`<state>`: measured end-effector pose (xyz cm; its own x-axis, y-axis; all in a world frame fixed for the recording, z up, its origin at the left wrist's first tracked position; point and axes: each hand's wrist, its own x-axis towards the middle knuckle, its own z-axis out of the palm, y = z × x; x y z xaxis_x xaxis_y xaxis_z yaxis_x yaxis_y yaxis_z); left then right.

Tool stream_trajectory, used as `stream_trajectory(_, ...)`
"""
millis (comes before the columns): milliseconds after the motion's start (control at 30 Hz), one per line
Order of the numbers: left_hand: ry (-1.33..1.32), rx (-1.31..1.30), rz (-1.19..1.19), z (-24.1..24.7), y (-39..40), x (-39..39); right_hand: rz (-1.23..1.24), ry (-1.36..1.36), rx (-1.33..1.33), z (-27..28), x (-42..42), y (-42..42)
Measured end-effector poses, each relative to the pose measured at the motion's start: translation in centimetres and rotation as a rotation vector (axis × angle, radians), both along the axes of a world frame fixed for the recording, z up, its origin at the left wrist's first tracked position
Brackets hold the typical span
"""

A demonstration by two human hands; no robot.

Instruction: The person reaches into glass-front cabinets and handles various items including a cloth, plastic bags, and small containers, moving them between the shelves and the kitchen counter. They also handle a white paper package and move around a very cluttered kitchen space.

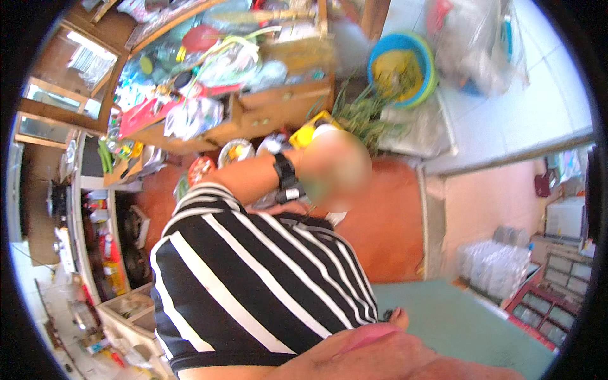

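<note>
My left arm, with a black wristband (285,172) at the wrist, reaches out over the brown floor (394,218). My left hand (330,154) lies inside a blurred patch, so its fingers and anything in them are hidden. Just beyond that patch are the rim of a white container (326,130) and a yellow crate (304,136). Long green stalks with leaves (361,116) lie beside them. A strip of bare skin (287,207) shows below the wristband; I cannot tell whether it is my right hand. A small white thing (336,218) appears below the blurred patch.
A blue basin (372,64) holding yellow and green matter stands at the upper right. A crowded wooden cabinet (285,97) runs along the top. Bowls of food (236,151) sit below it. Wrapped plastic packs (494,268) stand at right, by a green surface (456,323).
</note>
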<state>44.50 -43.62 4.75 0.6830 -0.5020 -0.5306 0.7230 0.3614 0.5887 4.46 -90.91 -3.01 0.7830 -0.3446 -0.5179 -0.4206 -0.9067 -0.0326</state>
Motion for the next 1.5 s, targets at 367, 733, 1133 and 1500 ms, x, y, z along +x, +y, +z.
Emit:
stream_trajectory(367, 0.121, -0.199, 0.116, 1.9, -8.0, 9.3, 0.116, -0.121, 0.073, -2.3, 24.2, -16.8)
stream_trajectory(733, -0.457, -0.277, 0.745, 7.2, -6.1, 0.6, 0.363, -0.159, 0.316, 0.2, 46.3, -20.4)
stream_trajectory(1133, -0.481, -0.402, 1.043, 13.3, -5.3, 3.8, 0.344, -0.003, 0.271, 3.3, 40.3, -29.3)
stream_trajectory(1500, -0.386, -0.144, 1.376, 8.4, -1.7, -10.8, 0.404, 0.044, 0.456, -4.8, 39.2, -31.2)
